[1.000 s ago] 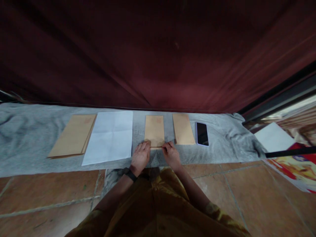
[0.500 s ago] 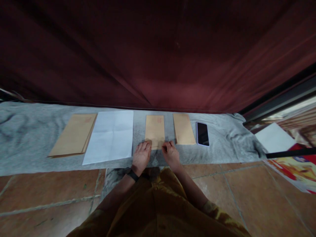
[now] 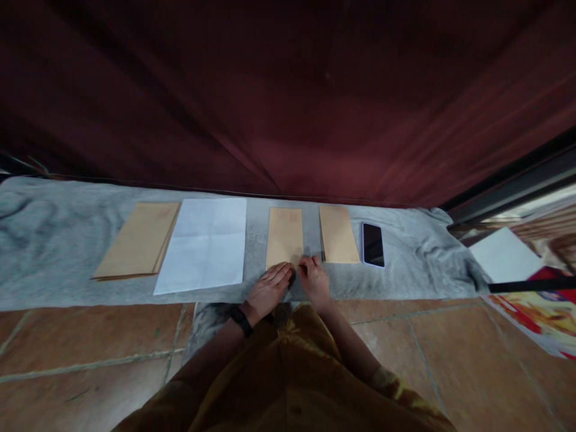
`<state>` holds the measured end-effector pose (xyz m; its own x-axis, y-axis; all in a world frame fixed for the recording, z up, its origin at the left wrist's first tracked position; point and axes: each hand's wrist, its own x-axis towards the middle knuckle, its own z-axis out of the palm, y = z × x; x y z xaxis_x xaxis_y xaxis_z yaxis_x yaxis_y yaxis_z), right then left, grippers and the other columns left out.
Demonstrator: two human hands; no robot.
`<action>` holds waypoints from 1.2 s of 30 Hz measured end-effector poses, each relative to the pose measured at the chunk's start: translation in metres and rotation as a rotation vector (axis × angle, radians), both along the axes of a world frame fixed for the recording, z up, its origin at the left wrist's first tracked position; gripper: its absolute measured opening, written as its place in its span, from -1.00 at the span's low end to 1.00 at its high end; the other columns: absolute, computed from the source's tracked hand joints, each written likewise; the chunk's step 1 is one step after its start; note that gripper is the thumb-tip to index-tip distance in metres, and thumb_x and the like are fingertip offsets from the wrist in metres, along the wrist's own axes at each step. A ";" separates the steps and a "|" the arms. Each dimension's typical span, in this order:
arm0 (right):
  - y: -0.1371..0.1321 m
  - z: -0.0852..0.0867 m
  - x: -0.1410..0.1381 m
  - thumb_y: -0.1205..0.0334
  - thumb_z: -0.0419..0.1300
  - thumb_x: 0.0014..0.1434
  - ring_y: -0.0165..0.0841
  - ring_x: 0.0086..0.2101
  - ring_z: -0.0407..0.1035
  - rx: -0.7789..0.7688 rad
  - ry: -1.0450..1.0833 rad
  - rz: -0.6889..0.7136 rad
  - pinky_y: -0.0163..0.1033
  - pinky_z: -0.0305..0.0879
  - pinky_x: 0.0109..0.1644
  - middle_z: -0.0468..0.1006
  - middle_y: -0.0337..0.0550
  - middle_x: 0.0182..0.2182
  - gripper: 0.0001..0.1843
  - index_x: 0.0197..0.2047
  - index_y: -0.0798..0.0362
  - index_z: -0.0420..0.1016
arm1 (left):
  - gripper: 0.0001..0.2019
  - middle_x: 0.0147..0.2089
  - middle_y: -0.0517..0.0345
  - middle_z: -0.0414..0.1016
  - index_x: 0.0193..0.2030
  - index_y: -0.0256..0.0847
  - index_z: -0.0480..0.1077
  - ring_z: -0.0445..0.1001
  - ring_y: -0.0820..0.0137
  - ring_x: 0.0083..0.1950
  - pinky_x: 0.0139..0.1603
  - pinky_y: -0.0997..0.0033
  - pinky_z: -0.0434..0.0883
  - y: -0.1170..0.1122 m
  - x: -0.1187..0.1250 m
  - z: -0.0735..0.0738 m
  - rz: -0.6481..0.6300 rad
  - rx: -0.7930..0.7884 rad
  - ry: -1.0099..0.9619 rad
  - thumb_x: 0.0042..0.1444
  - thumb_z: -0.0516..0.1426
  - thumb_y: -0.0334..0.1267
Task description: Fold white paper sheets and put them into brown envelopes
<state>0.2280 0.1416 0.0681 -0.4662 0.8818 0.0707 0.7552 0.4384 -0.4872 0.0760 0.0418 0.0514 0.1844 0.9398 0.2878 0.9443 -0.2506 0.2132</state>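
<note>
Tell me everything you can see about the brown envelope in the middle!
The brown envelope is a long rectangle that looks like paper, with a faint reddish mark near its far right corner. It lies flat on the grey cloth. The left hand covers part of its near edge; the right hand is by its near right corner, perhaps touching it.

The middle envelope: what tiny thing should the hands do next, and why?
Maybe smooth the left hand along the near edge of the middle envelope, since that hand lies over that edge and the right hand is by the near right corner. Whether the edge is flat is hidden.
</note>
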 end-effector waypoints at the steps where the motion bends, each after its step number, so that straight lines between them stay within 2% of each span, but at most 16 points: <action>1: -0.001 0.001 0.000 0.27 0.05 0.38 -0.30 -0.22 0.46 0.020 0.023 0.013 -0.25 0.37 -0.16 0.50 -0.10 -0.13 -0.83 -0.09 -0.02 0.47 | -0.60 0.34 -0.12 0.38 0.28 -0.33 0.32 0.27 0.23 0.41 0.40 0.17 0.27 0.000 0.000 -0.001 0.000 0.009 -0.006 0.34 0.01 -0.34; 5: -0.007 0.004 -0.003 0.28 -0.01 0.41 -0.23 -0.03 0.43 0.068 0.238 0.173 -0.09 0.37 0.13 0.53 -0.03 -0.08 -0.74 -0.04 -0.01 0.50 | -0.55 0.32 -0.17 0.40 0.32 -0.35 0.29 0.28 0.19 0.40 0.38 0.13 0.31 0.001 0.001 -0.003 0.012 0.035 -0.029 0.35 0.04 -0.24; 9: -0.019 0.001 -0.010 0.19 -0.06 0.46 -0.31 0.11 0.39 -0.039 0.415 0.306 -0.14 0.33 0.27 0.51 -0.03 0.09 -0.64 0.16 0.01 0.45 | -0.57 0.22 -0.24 0.48 0.27 -0.42 0.34 0.39 0.17 0.32 0.35 0.11 0.35 0.001 0.003 -0.007 0.046 0.045 -0.050 0.33 0.03 -0.28; 14: -0.031 -0.008 -0.007 0.15 -0.10 0.47 -0.26 0.29 0.22 -0.011 0.250 0.383 -0.04 0.21 0.39 0.38 0.01 0.28 -0.50 0.39 0.08 0.23 | -0.55 0.21 -0.29 0.48 0.24 -0.49 0.37 0.39 0.16 0.33 0.38 0.11 0.32 -0.001 0.004 -0.007 0.065 0.029 -0.041 0.24 0.01 -0.40; 19: -0.031 -0.010 -0.001 0.18 -0.11 0.46 -0.27 0.34 0.13 0.095 0.114 0.442 -0.03 0.17 0.41 0.28 0.01 0.35 -0.44 0.46 0.12 0.09 | -0.51 0.29 -0.22 0.42 0.28 -0.40 0.36 0.30 0.17 0.39 0.40 0.05 0.30 -0.004 0.003 -0.005 0.088 0.012 -0.051 0.22 -0.02 -0.43; 24: -0.032 -0.009 0.000 0.16 -0.08 0.46 -0.27 0.35 0.12 0.125 0.073 0.460 -0.03 0.11 0.44 0.27 0.02 0.35 -0.44 0.44 0.16 0.12 | -0.48 0.34 -0.24 0.35 0.33 -0.44 0.28 0.25 0.16 0.42 0.42 0.08 0.28 -0.008 -0.002 -0.003 0.110 -0.002 -0.052 0.23 0.00 -0.39; 28: -0.033 -0.009 0.001 0.14 -0.05 0.45 -0.25 0.34 0.14 0.135 0.047 0.450 -0.02 0.07 0.45 0.29 0.00 0.35 -0.45 0.42 0.15 0.18 | -0.46 0.37 -0.18 0.33 0.39 -0.38 0.21 0.24 0.18 0.43 0.43 0.07 0.27 -0.012 -0.004 -0.001 0.132 -0.022 -0.047 0.26 0.00 -0.35; 36: -0.030 -0.010 0.012 0.14 0.00 0.44 -0.22 0.33 0.16 0.175 0.002 0.394 0.01 0.08 0.44 0.30 -0.02 0.34 -0.48 0.40 0.10 0.23 | -0.53 0.37 -0.17 0.33 0.35 -0.33 0.27 0.25 0.14 0.42 0.40 0.02 0.30 -0.017 -0.007 -0.002 0.182 0.019 -0.047 0.35 0.00 -0.22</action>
<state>0.2404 0.1112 0.0578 -0.7649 0.6106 0.2052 0.5122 0.7697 -0.3811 0.0694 0.0244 0.0489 -0.0018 0.9507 0.3100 0.9636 -0.0812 0.2546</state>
